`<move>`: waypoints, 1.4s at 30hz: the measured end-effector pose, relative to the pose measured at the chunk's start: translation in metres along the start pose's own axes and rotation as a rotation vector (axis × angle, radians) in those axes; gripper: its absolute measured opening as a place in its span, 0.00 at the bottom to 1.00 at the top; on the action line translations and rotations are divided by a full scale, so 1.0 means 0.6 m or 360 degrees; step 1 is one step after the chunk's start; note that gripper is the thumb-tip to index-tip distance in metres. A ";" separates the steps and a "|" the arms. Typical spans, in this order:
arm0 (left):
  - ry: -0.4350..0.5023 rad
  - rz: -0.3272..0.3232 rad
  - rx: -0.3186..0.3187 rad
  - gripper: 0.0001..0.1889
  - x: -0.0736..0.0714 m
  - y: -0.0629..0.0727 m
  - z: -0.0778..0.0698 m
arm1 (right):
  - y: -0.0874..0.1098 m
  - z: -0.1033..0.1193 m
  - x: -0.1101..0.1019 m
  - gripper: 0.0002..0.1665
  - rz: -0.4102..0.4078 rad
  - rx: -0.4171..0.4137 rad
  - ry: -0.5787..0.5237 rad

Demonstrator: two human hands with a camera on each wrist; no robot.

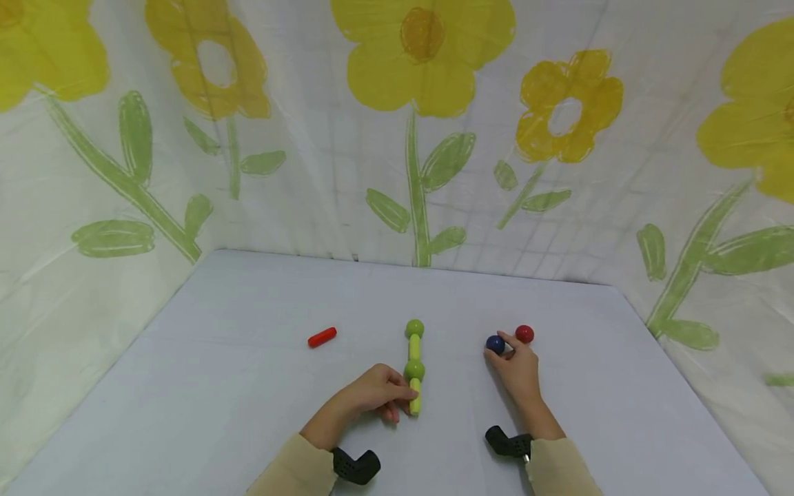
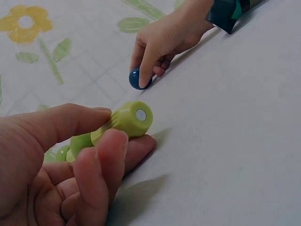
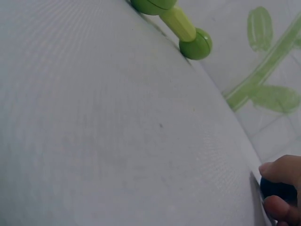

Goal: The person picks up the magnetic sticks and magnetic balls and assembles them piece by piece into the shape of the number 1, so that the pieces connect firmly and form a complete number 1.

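A chain of two green balls (image 1: 415, 328) and two yellow-green rods (image 1: 414, 347) stretches away from me on the table. My left hand (image 1: 380, 391) pinches the near rod (image 2: 134, 117) between thumb and fingers; its free end shows a pale round disc in the left wrist view. Over to the right, my right hand (image 1: 520, 368) pinches a blue ball (image 1: 495, 344) at table level. A red ball (image 1: 524, 334) lies just beyond the right fingers. In the right wrist view, the blue ball (image 3: 277, 189) is partly covered by fingers.
To the left of the chain a red rod (image 1: 322, 337) lies by itself. The white table (image 1: 248, 303) ends at the back against a white curtain (image 1: 298, 193) painted with yellow flowers. Black wrist devices (image 1: 357, 467) sit at both cuffs.
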State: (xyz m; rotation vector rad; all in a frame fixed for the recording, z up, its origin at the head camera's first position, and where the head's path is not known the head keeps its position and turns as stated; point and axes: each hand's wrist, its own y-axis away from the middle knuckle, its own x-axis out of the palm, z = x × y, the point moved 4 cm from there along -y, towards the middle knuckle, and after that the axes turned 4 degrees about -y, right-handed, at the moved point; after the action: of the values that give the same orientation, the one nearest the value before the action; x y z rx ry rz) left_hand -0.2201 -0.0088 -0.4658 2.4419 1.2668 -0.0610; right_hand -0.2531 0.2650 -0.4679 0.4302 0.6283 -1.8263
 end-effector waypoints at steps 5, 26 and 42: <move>-0.0010 -0.0046 0.0000 0.09 -0.001 -0.001 0.002 | 0.005 0.006 -0.001 0.28 -0.0033 -0.0088 0.0027; 0.0021 -0.0124 0.0037 0.09 0.001 -0.001 0.003 | 0.041 0.020 0.013 0.26 0.0022 -0.0112 -0.0132; 0.0001 -0.0132 0.0025 0.09 0.001 0.004 -0.004 | 0.081 0.044 0.031 0.24 0.0130 -0.0206 -0.0206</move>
State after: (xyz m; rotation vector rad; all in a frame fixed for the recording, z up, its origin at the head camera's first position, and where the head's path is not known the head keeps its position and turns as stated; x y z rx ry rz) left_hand -0.2181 -0.0088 -0.4629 2.4018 1.3725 -0.0930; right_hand -0.2131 0.2224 -0.4677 0.2456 0.6264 -1.7096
